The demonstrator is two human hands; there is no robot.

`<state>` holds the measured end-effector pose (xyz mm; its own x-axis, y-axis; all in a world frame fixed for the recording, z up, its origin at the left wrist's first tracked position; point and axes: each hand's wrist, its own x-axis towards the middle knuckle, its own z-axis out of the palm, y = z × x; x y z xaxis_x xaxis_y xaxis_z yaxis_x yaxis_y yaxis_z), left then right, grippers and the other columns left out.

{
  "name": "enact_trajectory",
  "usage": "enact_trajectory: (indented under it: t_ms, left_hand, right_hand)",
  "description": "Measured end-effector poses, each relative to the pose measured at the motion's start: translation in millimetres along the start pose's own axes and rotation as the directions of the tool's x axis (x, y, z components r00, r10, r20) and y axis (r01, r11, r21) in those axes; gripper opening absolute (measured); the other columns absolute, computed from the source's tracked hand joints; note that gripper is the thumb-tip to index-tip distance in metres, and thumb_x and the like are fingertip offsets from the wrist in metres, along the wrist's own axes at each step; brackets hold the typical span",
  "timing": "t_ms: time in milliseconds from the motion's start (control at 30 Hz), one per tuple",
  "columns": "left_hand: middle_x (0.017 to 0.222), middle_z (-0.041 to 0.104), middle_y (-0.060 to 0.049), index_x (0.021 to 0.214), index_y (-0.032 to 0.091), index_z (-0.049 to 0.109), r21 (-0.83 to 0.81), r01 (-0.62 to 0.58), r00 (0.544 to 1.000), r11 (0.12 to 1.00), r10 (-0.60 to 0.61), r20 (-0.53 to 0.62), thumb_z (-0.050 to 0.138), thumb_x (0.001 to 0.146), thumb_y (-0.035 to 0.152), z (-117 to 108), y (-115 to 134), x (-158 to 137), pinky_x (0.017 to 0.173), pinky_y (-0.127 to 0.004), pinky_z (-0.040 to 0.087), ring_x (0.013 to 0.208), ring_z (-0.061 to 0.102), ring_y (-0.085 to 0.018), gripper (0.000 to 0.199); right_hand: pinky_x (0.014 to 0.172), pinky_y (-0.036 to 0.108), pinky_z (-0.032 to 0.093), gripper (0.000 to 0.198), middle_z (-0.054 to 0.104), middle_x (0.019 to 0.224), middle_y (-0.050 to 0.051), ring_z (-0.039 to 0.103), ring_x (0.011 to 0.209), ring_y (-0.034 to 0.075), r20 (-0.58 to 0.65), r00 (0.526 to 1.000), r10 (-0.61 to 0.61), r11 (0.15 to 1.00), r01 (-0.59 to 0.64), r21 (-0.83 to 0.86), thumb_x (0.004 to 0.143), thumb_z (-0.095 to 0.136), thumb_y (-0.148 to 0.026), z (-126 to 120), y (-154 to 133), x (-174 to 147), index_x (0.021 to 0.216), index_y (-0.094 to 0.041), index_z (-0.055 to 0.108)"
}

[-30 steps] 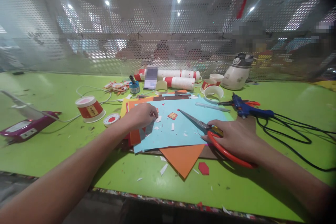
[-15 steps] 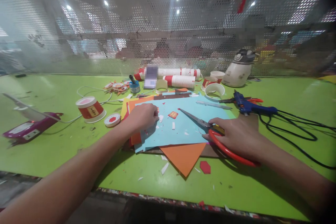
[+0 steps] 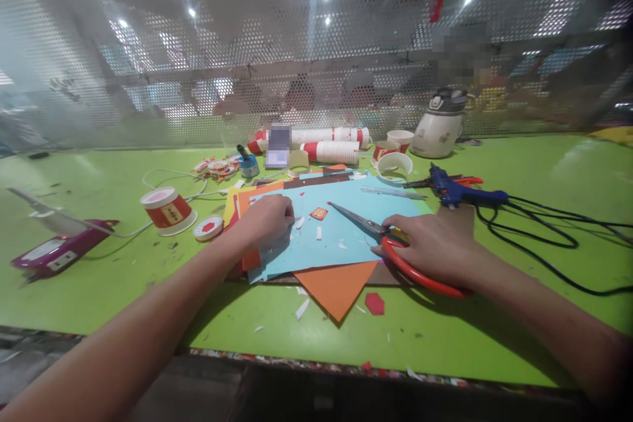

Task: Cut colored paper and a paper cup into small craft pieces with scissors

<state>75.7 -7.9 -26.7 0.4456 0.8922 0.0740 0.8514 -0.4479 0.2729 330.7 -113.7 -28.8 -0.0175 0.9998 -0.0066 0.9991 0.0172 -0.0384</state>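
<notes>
Fingers curled, my left hand (image 3: 271,219) rests on the left part of a light blue paper sheet (image 3: 341,247). A small white paper scrap (image 3: 299,223) lies at its fingertips; whether they pinch anything is hidden. My right hand (image 3: 426,241) is closed on a pair of scissors (image 3: 363,220) with red handles, lying low over the sheet's right side. The blades are together and point left toward a small red and gold patterned paper piece (image 3: 318,213). Another white scrap (image 3: 319,233) lies just below that piece. Orange paper (image 3: 336,293) sticks out under the blue sheet.
A blue glue gun (image 3: 465,192) with black cable lies right. A paper cup (image 3: 168,211), a round decorated disc (image 3: 208,228) and a purple power strip (image 3: 64,250) stand left. Behind are an ink bottle (image 3: 248,165), stacked cups (image 3: 331,152) and a white jug (image 3: 438,132).
The view has shifted slightly, so most things sit a little further left. Both hands keep nearly the same pose, and the scissors stay in my right hand.
</notes>
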Motion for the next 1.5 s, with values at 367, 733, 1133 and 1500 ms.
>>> enact_trajectory:
  t_ms: [367, 733, 1133, 1500]
  left_hand:
    - [0.062, 0.059, 0.001, 0.08, 0.013, 0.068, -0.643, 0.029, 0.961, 0.766, -0.197, -0.192, 0.065, 0.064, 0.028, -24, -14, 2, 0.051, -0.025, 0.035, 0.05, 0.043, -0.01, 0.022]
    - [0.061, 0.064, -0.002, 0.071, 0.013, 0.062, -0.901, -0.081, 0.963, 0.427, -0.2, -0.181, 0.073, 0.065, 0.027, -17, -17, 2, 0.055, -0.022, 0.041, 0.057, 0.057, -0.01, 0.019]
    - [0.069, 0.068, -0.007, 0.071, 0.014, 0.061, -0.954, -0.08, 0.986, 0.289, -0.117, -0.118, 0.07, 0.07, 0.025, -13, -9, -3, 0.067, -0.03, 0.051, 0.065, 0.065, -0.016, 0.015]
    - [0.062, 0.062, -0.002, 0.068, 0.013, 0.065, -0.937, -0.124, 0.987, 0.328, -0.055, -0.149, 0.07, 0.066, 0.024, -13, -9, -5, 0.057, -0.025, 0.042, 0.055, 0.055, -0.011, 0.012]
  right_hand:
    - [0.057, 0.036, 0.042, 0.049, 0.072, 0.096, 0.021, 0.066, 0.085, 0.04, 0.013, 1.0, 0.002, 0.999, -0.003, 0.036, 0.081, 0.048, -0.053, -1, 2, 2, 0.112, -0.02, 0.065]
    - [0.071, 0.039, 0.051, 0.035, 0.069, 0.1, 0.01, 0.065, 0.09, 0.026, 0.001, 0.997, 0.083, 0.992, -0.082, 0.091, 0.09, 0.052, -0.043, -5, 1, 2, 0.115, -0.02, 0.061]
    - [0.078, 0.039, 0.054, 0.028, 0.063, 0.115, 0.007, 0.064, 0.093, 0.02, -0.19, 0.971, 0.144, 0.962, -0.092, 0.258, 0.092, 0.056, -0.027, -12, -2, 2, 0.118, -0.019, 0.056]
    - [0.076, 0.037, 0.054, 0.023, 0.063, 0.112, 0.006, 0.065, 0.09, 0.019, -0.272, 0.961, 0.039, 0.954, 0.045, 0.296, 0.092, 0.056, -0.027, -4, 1, 3, 0.112, -0.017, 0.059]
